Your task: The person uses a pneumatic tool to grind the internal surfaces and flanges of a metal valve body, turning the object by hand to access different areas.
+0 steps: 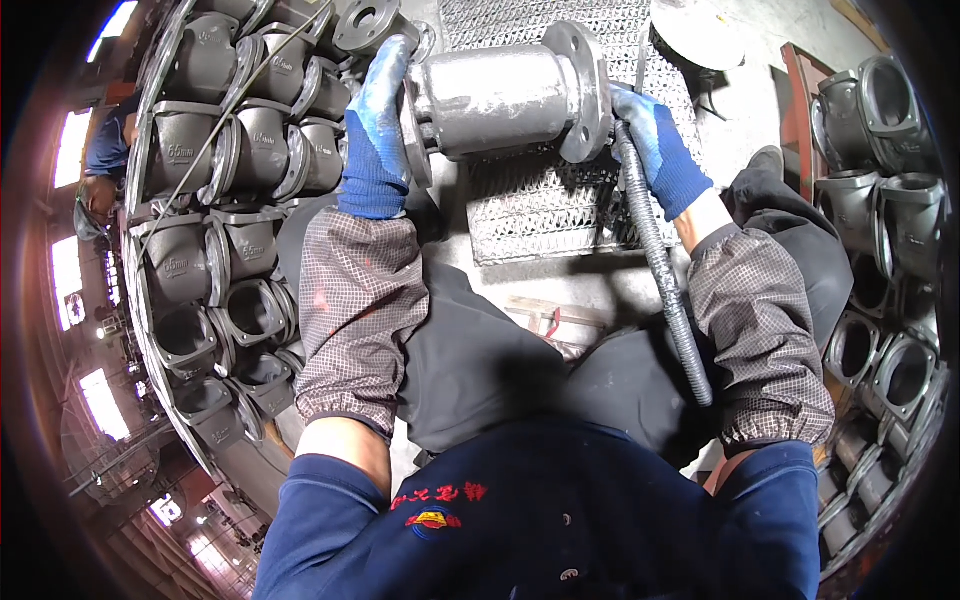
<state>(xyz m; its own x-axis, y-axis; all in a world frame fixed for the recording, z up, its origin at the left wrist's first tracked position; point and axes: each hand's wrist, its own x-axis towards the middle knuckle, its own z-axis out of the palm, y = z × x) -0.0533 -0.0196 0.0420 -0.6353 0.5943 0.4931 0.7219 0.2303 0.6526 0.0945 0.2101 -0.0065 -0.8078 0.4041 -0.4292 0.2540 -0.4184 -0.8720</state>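
A grey cast-metal flanged valve body [500, 95] lies sideways above a steel mesh grating [540, 205]. My left hand [378, 125], in a blue glove, grips its left flange. My right hand [655, 145], also blue-gloved, sits at the right flange and holds the top of a dark ribbed hose [668, 290] that runs down across my lap. Checked sleeve covers wrap both forearms.
Rows of grey cast valve bodies [230, 150] are stacked at the left, and more castings [880, 180] stand at the right. Another person in blue [105, 150] bends at the far left. A round white lid [700, 35] lies on the floor at the top.
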